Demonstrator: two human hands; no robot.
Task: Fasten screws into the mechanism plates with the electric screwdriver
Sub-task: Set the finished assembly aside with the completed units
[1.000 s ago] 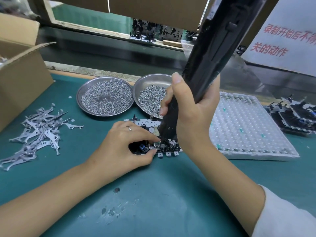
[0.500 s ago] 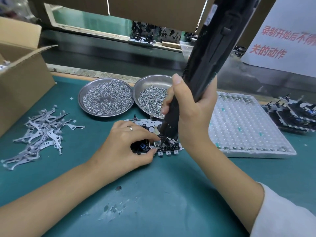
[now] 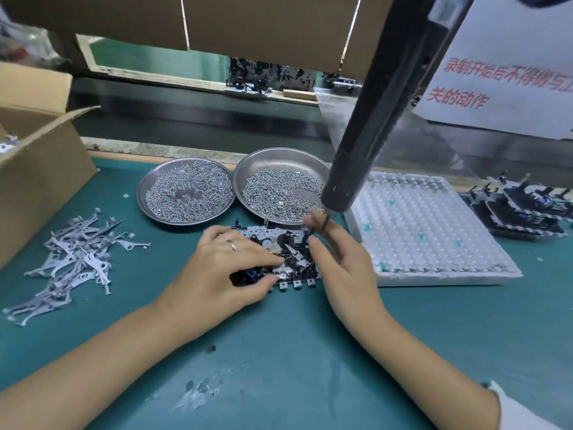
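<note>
Black-and-silver metal mechanism plate [image 3: 279, 252] lies flat on the teal-matted counter [image 3: 279, 352], just in front of two round steel dishes. Left dish [image 3: 186, 190] and right dish [image 3: 280, 184] each hold a heap of small silver screws.

Left hand [image 3: 223, 274]: palm down over the plate's left half, fingers curled onto its front edge, thumb and forefinger pinching at a small metal part near the plate's front. Ring on one finger.

Right hand [image 3: 338, 259]: at the plate's right edge, fingers loosely spread and relaxed, fingertips near the bit; cannot tell whether they touch it.

Long black electric screwdriver [image 3: 366, 141]: hangs tilted above the plate's rear right corner, held by neither hand, bit pointing down between the right fingers.

Right of the plate: white bubbled plastic tray [image 3: 434, 231], then a row of dark assembled mechanisms [image 3: 521, 209]. Left: pile of grey stamped metal levers [image 3: 68, 259] and an open cardboard box [image 3: 34, 169].
</note>
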